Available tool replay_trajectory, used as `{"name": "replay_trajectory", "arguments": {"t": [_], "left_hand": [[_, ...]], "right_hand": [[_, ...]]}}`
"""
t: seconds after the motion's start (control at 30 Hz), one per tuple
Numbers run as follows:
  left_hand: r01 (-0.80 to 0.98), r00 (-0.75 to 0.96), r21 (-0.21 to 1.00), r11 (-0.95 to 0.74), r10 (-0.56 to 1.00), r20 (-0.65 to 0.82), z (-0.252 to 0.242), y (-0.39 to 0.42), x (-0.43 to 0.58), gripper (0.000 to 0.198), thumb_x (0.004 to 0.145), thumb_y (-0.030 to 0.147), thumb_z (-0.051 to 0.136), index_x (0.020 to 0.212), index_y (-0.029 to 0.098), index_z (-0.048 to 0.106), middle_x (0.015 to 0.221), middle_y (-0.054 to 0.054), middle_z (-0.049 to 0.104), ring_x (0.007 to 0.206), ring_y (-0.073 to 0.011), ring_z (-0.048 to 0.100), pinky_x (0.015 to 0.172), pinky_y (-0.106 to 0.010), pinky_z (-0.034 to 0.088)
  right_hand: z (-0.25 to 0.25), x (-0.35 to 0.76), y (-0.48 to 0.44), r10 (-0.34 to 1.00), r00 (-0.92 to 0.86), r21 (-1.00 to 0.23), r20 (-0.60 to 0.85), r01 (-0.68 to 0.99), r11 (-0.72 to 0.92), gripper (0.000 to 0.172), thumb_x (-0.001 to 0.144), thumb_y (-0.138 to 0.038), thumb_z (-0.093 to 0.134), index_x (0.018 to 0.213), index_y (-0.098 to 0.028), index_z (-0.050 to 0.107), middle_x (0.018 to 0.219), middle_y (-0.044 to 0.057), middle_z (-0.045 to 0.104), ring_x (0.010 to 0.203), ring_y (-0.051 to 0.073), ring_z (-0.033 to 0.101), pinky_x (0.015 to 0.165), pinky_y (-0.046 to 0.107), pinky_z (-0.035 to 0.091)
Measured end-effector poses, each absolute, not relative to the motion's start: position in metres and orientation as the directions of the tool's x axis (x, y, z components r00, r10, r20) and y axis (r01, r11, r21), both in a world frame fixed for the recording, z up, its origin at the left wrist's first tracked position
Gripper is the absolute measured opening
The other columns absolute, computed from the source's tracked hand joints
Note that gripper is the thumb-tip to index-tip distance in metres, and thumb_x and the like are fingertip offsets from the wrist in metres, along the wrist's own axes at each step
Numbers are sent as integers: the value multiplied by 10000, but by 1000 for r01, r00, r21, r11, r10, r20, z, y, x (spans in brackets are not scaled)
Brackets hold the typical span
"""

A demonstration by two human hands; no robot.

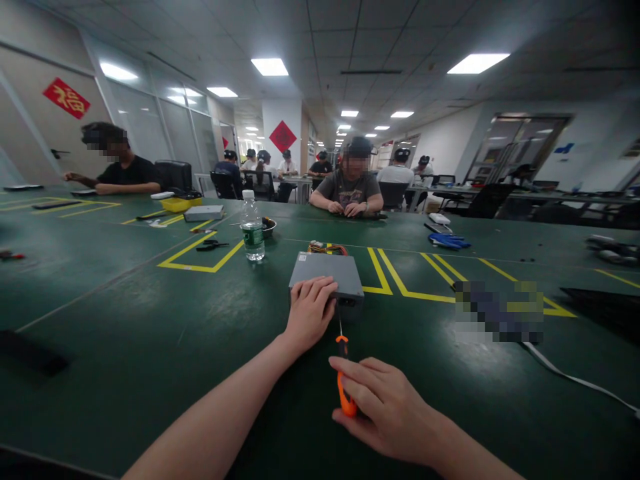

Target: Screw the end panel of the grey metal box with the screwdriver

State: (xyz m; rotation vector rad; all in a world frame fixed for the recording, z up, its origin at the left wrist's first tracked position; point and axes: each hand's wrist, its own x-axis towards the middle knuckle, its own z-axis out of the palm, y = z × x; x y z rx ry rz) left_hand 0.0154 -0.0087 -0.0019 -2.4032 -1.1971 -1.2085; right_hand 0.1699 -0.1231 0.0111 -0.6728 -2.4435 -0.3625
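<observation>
A grey computer power supply unit (327, 267) sits on the green table in front of me, with a bundle of coloured cables (327, 249) at its far side. My left hand (311, 310) grips its near left edge, fingers over the top and thumb down by the front face. In my right hand (375, 400) is an orange and black screwdriver (345, 393), closed between thumb and fingers. Its shaft points away from me and reaches the near face of the unit. Where exactly the tip sits I cannot make out.
A water bottle (253, 230) stands left of the unit, a small bowl (269, 228) behind it. Blue gloves (449, 241) lie at the back right. Nearer on the right are a blurred dark object (495, 313) and a white cable (565, 372). Another person (353, 183) sits opposite.
</observation>
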Motion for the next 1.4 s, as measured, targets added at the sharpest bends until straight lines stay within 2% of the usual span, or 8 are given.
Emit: {"name": "replay_trajectory", "arguments": {"t": [0.13,0.3,0.53,0.7,0.77,1.0,1.2,1.4], "left_hand": [[738,323,168,-653,561,762,-2,-9,16,268,842,215,489,1104,244,533,1187,-25,570,1122,-177,460,950,-387,302],[739,321,174,-651,567,759,-3,-8,16,271,842,218,491,1108,253,528,1188,-14,568,1121,-176,460,951,-391,298],[746,316,172,-643,568,760,-4,-8,17,276,830,209,505,1101,252,532,1175,-20,577,1117,-181,464,947,-389,305],[743,328,168,-648,571,752,-4,-8,16,274,837,211,490,1106,250,522,1200,-18,564,1132,-185,454,959,-393,288],[739,330,176,-651,576,748,-3,-8,16,272,842,216,483,1111,250,514,1210,-15,559,1140,-188,446,960,-395,280],[741,340,179,-647,592,731,-2,-9,16,255,857,231,462,1108,246,508,1219,-11,553,1150,-186,436,960,-389,265],[742,346,177,-647,594,726,-1,-10,16,255,859,229,456,1108,243,505,1224,-12,549,1151,-188,434,962,-386,261],[749,351,168,-641,598,720,-1,-10,16,259,862,234,448,1116,244,501,1229,-17,546,1158,-195,432,964,-389,260]], "right_hand": [[6,172,-120,422,-649,65,633,587,807,217,865,-331,484,961,-142,529,1016,133,652,827,154,626,716,257,502],[6,174,-116,352,-729,149,588,525,838,315,894,-385,421,1082,-162,541,1009,112,650,862,151,628,688,223,508],[3,170,-120,398,-649,64,649,567,821,223,844,-336,507,940,-142,562,990,116,660,778,146,628,695,250,497],[15,171,-126,511,-683,10,522,604,797,338,830,-406,522,1076,-174,534,1096,121,614,928,192,609,749,292,502],[18,171,-126,508,-712,26,486,592,805,328,854,-339,491,1146,-192,513,1144,124,586,971,198,593,761,302,497],[10,172,-121,408,-660,26,631,543,839,263,841,-358,526,964,-126,539,1031,147,627,841,179,610,711,313,500],[17,175,-125,468,-739,55,485,559,827,305,888,-323,439,1142,-170,512,1150,156,565,975,204,583,736,318,503],[11,173,-120,390,-632,6,670,529,848,294,840,-388,531,987,-136,494,1057,156,621,906,175,616,729,290,511]]}}
